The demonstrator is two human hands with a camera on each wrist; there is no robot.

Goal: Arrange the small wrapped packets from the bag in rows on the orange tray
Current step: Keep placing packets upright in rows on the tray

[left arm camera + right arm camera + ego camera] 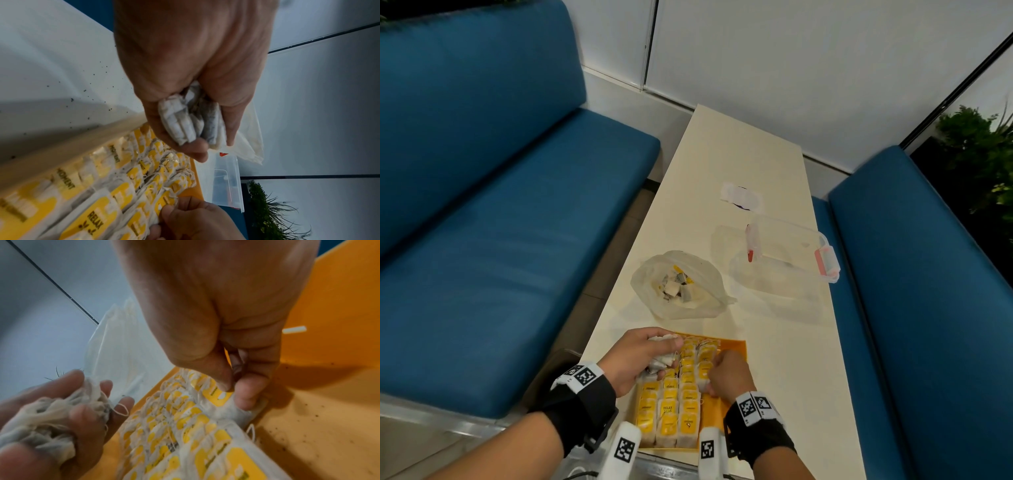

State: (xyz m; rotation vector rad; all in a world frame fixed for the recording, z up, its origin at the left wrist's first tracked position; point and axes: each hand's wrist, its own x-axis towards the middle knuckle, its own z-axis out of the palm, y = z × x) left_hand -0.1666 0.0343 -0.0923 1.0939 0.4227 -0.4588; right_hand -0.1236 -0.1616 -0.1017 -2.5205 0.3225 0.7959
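Rows of packets (pixel 671 407) are filling the orange tray (pixel 734 346).
I'm gripping a bunch of packets (pixel 191 120) in my left hand (pixel 635 359) (fingers curled) and pinching one packet (pixel 232 404) with my right hand (pixel 729 377).

The orange tray (pixel 736 346) holds three rows of white packets (pixel 671 407) with yellow labels, overlapping like shingles. Just beyond the tray, the clear plastic bag (pixel 650 279) lies open with a few packets left inside.
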